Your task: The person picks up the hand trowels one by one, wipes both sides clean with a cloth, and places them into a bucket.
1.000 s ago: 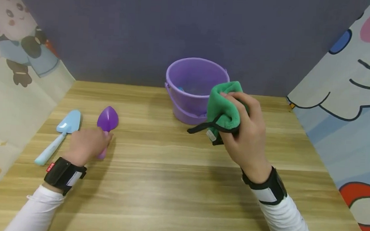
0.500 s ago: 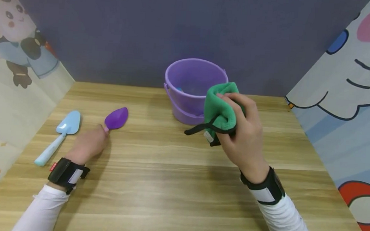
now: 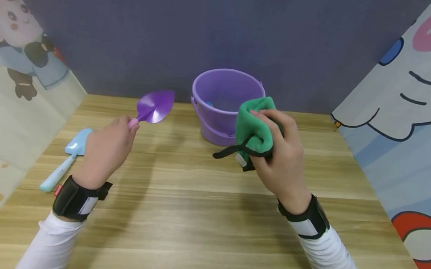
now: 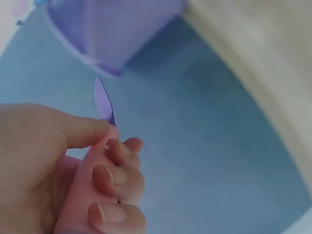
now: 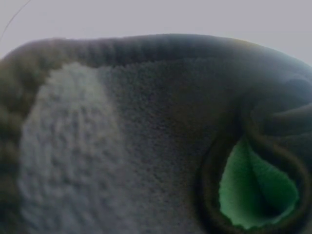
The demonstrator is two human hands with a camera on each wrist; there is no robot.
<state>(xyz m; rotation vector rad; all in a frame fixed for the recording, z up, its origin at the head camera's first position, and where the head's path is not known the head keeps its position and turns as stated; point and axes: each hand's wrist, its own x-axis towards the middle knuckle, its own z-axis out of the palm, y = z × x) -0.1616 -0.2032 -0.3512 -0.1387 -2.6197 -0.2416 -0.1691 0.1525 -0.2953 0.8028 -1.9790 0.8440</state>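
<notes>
My left hand grips the pink handle of a toy trowel and holds it above the table. The trowel's purple blade points up and to the right in the head view; in the left wrist view it shows nearly edge-on past the thumb, with the fingers curled round the handle. In my right hand is a bunched green cloth with black trim and a black loop, held in front of the bucket's right side. Close up in the right wrist view, dark blurred material fills most of the picture, with green cloth inside a fold.
A purple bucket stands at the back middle of the wooden table, with something small and blue inside. A light-blue toy trowel lies at the left, its blade partly behind my left hand. A dark panel closes the back.
The left hand has lifted the purple trowel off the table, its blade swinging up and to the right. The right hand with the green cloth stays nearly in place.
</notes>
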